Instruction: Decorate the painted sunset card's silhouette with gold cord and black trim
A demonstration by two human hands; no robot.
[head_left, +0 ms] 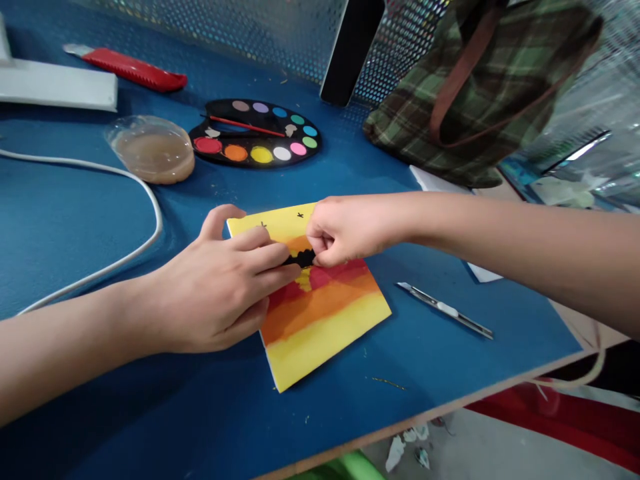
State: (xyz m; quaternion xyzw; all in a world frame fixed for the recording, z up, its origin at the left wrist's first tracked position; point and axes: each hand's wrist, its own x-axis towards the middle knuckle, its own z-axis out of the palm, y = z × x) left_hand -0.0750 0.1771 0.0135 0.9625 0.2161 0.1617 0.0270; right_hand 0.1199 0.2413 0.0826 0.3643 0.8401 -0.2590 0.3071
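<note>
The painted card (325, 307) lies on the tabletop (175, 413), probably light, thin, easily creased, best taken by its edges. The left hand (225, 287) spreads its grip over it; the right hand (343, 230) curls at the black shape (303, 259), pinch unclear. The slim knife (445, 309) lies nearby, the palette (245, 137) beyond.

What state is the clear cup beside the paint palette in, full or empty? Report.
Not empty: murky brownish liquid shows inside the clear cup. I cannot tell how full it is.
</note>
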